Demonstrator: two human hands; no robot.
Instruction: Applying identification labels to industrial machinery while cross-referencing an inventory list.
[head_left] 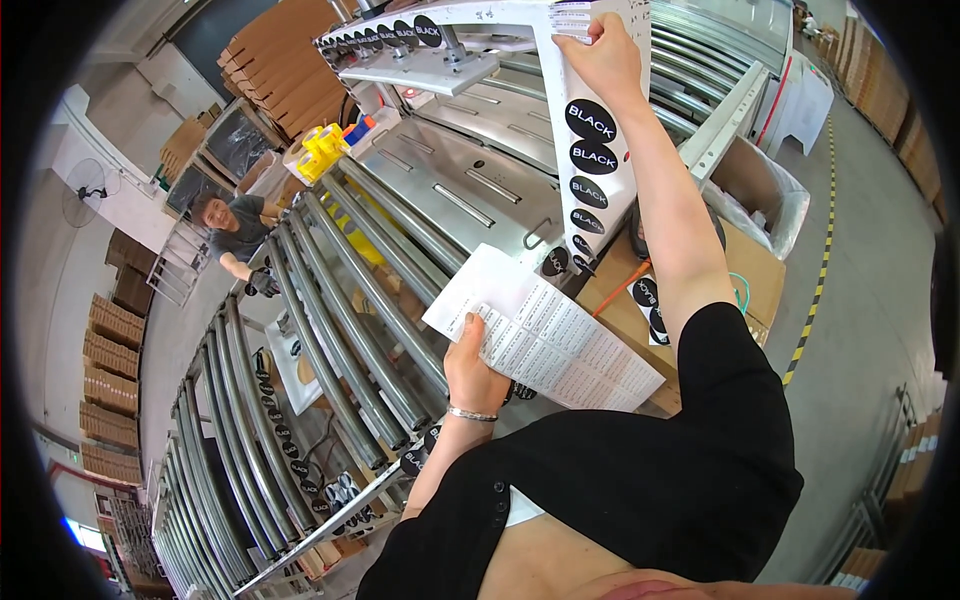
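Note:
My left hand (474,374) holds a sheet of white labels (575,340), its thumb on top. The sheet shows rows of small printed labels and one blank part, and it slants down to the right in front of my body. My right arm reaches far up to the top of a white machine post (600,240). There my right hand (605,62) is closed, fingertips pinching at small white labels (571,18) on the post's face. Round black stickers (590,122) run down the same post below that hand.
A roller conveyor (345,310) stretches to the left, with a co-worker (240,225) in dark gloves beside it. Yellow tape rolls (322,150) sit by the steel machine bed (450,180). At right stand a lined bin (755,195) and a cardboard box (740,280).

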